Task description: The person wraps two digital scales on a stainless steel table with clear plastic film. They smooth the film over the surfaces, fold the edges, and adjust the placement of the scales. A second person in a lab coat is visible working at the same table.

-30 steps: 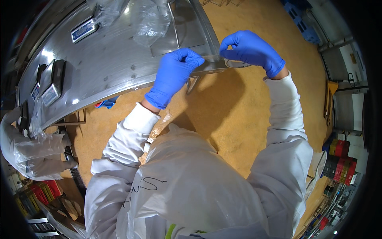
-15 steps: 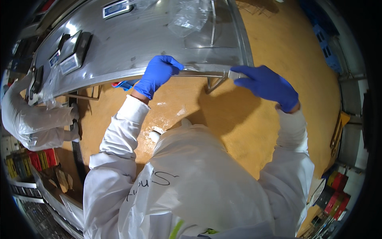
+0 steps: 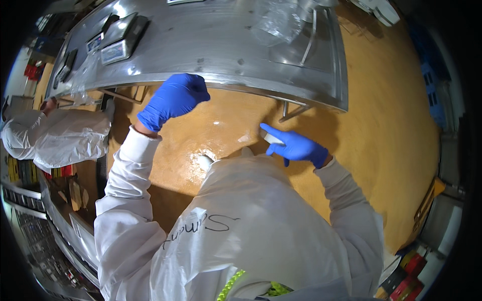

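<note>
Apparently bracing, our left hand (image 3: 175, 98) curled its fingers at the steel table (image 3: 221, 60) edge at eleven o'clock; our right hand (image 3: 296, 146) pinched a small white piece (image 3: 272, 138) at two o'clock, below that edge.

A co-worker in white coveralls (image 3: 55, 138) stands beside the steel table (image 3: 226, 55) bearing a clear plastic bag (image 3: 281, 22)
</note>
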### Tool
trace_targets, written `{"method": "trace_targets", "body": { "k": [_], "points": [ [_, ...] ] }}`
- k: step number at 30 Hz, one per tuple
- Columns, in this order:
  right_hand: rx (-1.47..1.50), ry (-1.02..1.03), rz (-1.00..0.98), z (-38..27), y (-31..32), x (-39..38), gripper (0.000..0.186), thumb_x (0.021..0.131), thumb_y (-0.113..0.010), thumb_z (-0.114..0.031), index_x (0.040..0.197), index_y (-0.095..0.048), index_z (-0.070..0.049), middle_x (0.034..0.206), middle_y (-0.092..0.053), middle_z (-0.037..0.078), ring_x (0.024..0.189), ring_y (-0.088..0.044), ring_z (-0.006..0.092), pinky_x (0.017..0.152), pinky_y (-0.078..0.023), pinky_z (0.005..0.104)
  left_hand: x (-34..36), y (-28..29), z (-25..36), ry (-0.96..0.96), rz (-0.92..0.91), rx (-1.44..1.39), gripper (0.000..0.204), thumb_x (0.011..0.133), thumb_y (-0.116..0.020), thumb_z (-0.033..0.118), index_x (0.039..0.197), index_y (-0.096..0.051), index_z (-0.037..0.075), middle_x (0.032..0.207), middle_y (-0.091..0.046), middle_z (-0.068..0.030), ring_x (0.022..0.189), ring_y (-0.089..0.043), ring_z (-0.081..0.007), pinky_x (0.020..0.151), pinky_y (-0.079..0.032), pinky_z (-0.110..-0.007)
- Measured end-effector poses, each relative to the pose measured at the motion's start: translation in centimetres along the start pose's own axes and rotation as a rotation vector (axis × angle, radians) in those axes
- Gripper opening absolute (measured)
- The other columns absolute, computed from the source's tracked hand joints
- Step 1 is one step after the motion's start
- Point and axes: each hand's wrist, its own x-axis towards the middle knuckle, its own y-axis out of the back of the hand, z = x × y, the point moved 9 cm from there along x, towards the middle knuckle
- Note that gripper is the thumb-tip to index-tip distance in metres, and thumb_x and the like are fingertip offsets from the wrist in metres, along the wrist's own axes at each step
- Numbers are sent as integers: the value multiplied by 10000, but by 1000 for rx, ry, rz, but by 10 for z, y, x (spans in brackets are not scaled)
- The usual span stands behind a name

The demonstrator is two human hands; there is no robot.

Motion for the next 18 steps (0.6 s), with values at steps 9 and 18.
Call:
{"method": "trace_targets", "body": {
  "k": [9,18],
  "points": [
    [39,-15,69,-7,-32,57,398,938,-487,-185,1319,-436,-84,709,-576,42,604,-528,83,527,-447,246,-31,18,-51,165,39,98,177,771,-683,171,823,-641,7,724,-630,-123,658,-599,-229,660,-476,-301],
    [-74,24,284,-3,-14,68,413,913,-530,-195,1299,-449,-73,645,-565,88,562,-517,131,593,-462,294,-39,29,-100,112,215,272,171,747,-700,215,807,-681,56,742,-654,-133,703,-634,-291,651,-485,-353]
  ]
}}
